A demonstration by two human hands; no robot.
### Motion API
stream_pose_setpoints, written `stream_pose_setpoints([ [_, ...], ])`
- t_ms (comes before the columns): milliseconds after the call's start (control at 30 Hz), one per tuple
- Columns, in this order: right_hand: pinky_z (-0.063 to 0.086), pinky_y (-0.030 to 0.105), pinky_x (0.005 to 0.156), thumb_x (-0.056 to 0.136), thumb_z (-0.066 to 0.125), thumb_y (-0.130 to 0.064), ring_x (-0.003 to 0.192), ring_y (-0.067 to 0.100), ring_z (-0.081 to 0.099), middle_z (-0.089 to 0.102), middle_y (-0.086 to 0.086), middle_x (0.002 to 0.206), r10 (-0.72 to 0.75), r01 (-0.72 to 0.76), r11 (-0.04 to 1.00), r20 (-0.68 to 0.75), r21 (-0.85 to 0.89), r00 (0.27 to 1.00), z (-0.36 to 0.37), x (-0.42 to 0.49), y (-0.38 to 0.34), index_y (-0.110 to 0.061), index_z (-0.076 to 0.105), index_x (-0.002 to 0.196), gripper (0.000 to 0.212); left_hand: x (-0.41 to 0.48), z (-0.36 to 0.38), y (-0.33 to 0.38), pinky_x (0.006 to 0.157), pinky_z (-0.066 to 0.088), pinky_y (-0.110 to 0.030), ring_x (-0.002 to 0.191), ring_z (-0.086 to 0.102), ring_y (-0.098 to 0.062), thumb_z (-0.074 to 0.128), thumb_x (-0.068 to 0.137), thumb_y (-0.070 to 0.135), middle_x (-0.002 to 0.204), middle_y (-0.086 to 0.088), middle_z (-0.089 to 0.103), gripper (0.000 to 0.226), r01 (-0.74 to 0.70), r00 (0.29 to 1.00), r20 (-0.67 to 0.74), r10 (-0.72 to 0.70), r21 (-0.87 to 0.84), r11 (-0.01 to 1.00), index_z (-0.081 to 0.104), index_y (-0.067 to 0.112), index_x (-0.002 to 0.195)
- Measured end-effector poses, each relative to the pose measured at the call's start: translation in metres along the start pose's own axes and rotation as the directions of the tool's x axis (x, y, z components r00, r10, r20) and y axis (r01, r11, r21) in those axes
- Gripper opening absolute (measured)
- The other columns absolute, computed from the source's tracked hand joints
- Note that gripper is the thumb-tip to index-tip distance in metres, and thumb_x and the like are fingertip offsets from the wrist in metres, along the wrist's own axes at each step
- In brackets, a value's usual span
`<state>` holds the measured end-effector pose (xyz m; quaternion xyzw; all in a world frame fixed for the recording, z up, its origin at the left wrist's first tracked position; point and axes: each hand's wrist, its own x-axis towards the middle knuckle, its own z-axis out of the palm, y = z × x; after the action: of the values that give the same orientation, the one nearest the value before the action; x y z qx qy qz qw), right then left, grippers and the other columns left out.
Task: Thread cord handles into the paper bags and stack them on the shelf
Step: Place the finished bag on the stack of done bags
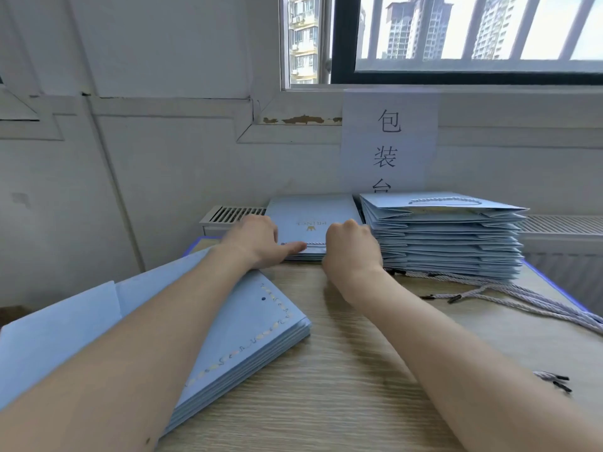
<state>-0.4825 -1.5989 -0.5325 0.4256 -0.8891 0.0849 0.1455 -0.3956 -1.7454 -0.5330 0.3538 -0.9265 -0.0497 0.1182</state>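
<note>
A flat light-blue paper bag [313, 213] with a gold crown print lies on a low stack at the table's far edge. A pale cord handle [315, 244] runs along its near edge. My left hand [257, 241] rests on the bag's left side, thumb stretched along the cord. My right hand [352, 246] is curled at the bag's right edge, where the cord ends; its fingertips are hidden. To the right stands a tall stack of bags [447, 238] with handles fitted. A stack of bags without handles [241, 334] lies under my left forearm.
Loose pale cords [509, 295] with black tips lie on the wooden table [342, 370] at the right; more cord ends [554, 380] sit near the right edge. A paper sign [390, 141] hangs on the wall behind, beside a radiator grille [235, 214].
</note>
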Motion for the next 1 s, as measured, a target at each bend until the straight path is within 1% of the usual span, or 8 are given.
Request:
stream_pose_setpoints([
  [67,0.045,0.033,0.065,0.089,0.051,0.007,0.111,0.035,0.053,0.049,0.011,0.091,0.005,-0.005,1.0,-0.009,0.03,1.0,0.0,0.0,0.002,-0.01,0.052,0.092,0.017,-0.002,0.004,0.006,0.075,0.049,-0.033,0.09,0.059,-0.023,0.058,0.077,0.077,0.088,-0.004,0.062,0.065,-0.005,0.999,-0.037,0.009,0.09,0.996,0.062,0.012,0.075],
  [200,0.043,0.031,0.068,0.089,0.048,0.012,0.115,0.034,0.051,0.059,0.016,0.109,-0.009,0.01,1.0,-0.011,0.01,1.0,0.008,-0.003,0.001,-0.005,0.061,0.109,0.029,-0.005,0.007,0.008,0.082,0.047,-0.033,0.101,0.056,-0.025,0.063,0.075,0.075,0.102,-0.004,0.06,0.058,0.001,0.997,-0.075,0.007,0.102,0.995,0.056,0.017,0.082],
  [400,0.042,0.03,0.069,0.091,0.049,0.01,0.127,0.039,0.044,0.058,0.02,0.117,-0.03,0.03,0.999,0.034,-0.014,0.999,0.009,-0.002,0.002,-0.003,0.058,0.119,0.033,-0.005,0.002,0.018,0.083,0.045,-0.034,0.107,0.056,-0.027,0.061,0.082,0.069,0.112,-0.008,0.06,0.057,0.026,1.0,0.013,-0.029,0.162,0.986,0.057,0.014,0.097],
  [500,0.043,0.032,0.071,0.089,0.047,0.012,0.12,0.037,0.048,0.054,0.017,0.103,-0.038,0.036,0.999,0.053,0.028,0.998,0.002,-0.002,0.005,-0.003,0.059,0.111,0.029,-0.003,-0.003,0.023,0.075,0.039,-0.032,0.106,0.055,-0.028,0.056,0.086,0.067,0.116,-0.012,0.059,0.055,0.02,0.996,0.083,-0.038,0.201,0.979,0.05,0.013,0.092],
  [567,0.042,0.032,0.069,0.089,0.047,0.012,0.115,0.036,0.05,0.047,0.013,0.089,-0.045,0.041,0.997,0.064,0.066,0.997,-0.005,-0.004,0.007,-0.004,0.057,0.093,0.02,-0.005,-0.009,0.026,0.073,0.04,-0.033,0.102,0.056,-0.029,0.054,0.09,0.065,0.116,-0.016,0.06,0.056,0.035,0.993,0.11,-0.054,0.169,0.985,0.056,0.009,0.092],
  [667,0.037,0.03,0.067,0.091,0.049,0.005,0.097,0.032,0.051,0.041,0.008,0.072,-0.063,0.056,0.994,0.066,0.095,0.996,-0.014,-0.01,0.011,-0.01,0.036,0.064,0.033,-0.014,-0.016,0.027,0.086,0.047,-0.04,0.111,0.057,-0.033,0.053,0.093,0.058,0.124,-0.021,0.055,0.063,0.076,0.995,0.062,-0.08,0.065,0.995,0.06,-0.002,0.112],
  [767,0.036,0.03,0.067,0.093,0.05,-0.004,0.091,0.028,0.049,0.046,0.009,0.081,-0.084,0.076,0.987,0.051,0.144,0.995,-0.021,-0.018,0.015,-0.013,0.034,0.063,0.036,-0.029,-0.032,0.034,0.102,0.044,-0.042,0.126,0.047,-0.029,0.052,0.096,0.053,0.138,-0.012,0.045,0.058,0.041,0.999,-0.034,-0.041,-0.003,0.999,0.056,0.005,0.127],
  [1000,0.045,0.035,0.061,0.093,0.049,-0.011,0.076,0.027,0.055,0.055,0.0,0.085,-0.071,0.111,0.928,-0.125,0.356,0.99,-0.041,-0.067,0.038,-0.009,0.053,0.071,0.023,-0.141,-0.066,0.035,0.104,0.042,-0.04,0.131,0.042,-0.017,0.048,0.089,0.068,0.145,0.008,0.041,0.064,-0.029,0.991,-0.134,0.023,-0.046,0.999,0.05,0.026,0.136],
])
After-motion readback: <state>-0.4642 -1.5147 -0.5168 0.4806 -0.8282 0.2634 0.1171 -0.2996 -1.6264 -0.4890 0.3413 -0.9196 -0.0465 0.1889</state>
